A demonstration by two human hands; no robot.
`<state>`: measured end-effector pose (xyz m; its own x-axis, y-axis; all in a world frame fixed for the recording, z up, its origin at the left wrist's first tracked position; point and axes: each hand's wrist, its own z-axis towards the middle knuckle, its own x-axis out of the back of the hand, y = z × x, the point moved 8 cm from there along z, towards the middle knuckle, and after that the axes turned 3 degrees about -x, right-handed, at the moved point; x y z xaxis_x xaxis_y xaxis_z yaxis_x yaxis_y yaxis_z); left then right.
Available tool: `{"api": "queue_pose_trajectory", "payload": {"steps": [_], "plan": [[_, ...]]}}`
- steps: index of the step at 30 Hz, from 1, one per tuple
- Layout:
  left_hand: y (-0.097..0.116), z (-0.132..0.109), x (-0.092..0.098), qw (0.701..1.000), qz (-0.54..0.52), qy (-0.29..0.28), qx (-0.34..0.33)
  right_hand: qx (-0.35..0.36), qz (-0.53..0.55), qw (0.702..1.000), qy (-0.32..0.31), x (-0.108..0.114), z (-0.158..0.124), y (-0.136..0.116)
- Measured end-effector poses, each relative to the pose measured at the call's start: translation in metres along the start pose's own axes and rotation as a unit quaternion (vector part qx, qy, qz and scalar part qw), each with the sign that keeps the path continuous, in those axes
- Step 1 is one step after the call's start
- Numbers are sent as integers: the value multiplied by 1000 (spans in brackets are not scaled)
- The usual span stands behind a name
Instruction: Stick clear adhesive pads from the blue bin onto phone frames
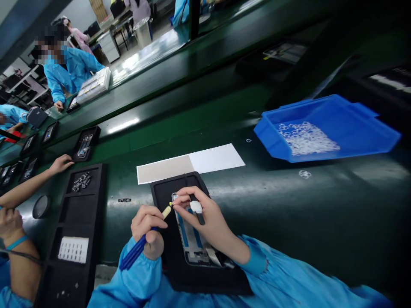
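My left hand [148, 229] is closed around a blue-handled pen-like tool [135, 252] with a cream tip [166, 212]. The tip points toward my right fingertips, where a small yellow-and-dark piece [171, 204] shows. My right hand [205, 216] is closed, its thumb and index finger pinched by that piece. A black stick with a white block [196, 207] on it sits between its fingers. Beneath both hands lies an open phone frame [192, 239] with blue strips, in a black tray [170, 261]. My right hand hides part of the frame.
A blue bin [356, 132] holds many small white rings. Behind the tray lies a grey-and-white card [218, 159]. On the left stands a black compartment tray [75, 209] with small parts. A co-worker's hand [61, 164] is beside another black phone tray [86, 145].
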<state>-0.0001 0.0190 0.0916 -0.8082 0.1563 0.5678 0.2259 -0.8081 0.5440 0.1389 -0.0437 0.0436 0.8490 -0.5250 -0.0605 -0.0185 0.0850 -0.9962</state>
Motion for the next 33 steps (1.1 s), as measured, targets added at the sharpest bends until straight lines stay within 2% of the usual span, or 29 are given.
{"api": "queue_pose_trajectory", "payload": {"steps": [3, 5, 10, 16, 18, 23, 33], "plan": [[7, 2, 8, 990, -106, 75, -55, -1, 6, 1000, -6, -1, -1, 0], [6, 5, 6, 989, -122, 70, -48, -7, 13, 1000, -6, -2, -1, 2], [-4, 8, 7, 989, -123, 74, 22, -15, 21, 1000, 1, -1, -1, 5], [-1, 6, 6, 991, -122, 60, 15, -10, 20, 1000, 8, 2, 0, 3], [0, 6, 6, 990, -128, 49, 12, -9, 24, 1000, 13, 3, 0, 3], [8, 9, 2, 994, -110, -20, 5, -3, 20, 999, 27, 6, 1, 2], [18, 5, -3, 991, -95, -80, -44, -11, 45, 999, 13, 5, 2, 6]]}}
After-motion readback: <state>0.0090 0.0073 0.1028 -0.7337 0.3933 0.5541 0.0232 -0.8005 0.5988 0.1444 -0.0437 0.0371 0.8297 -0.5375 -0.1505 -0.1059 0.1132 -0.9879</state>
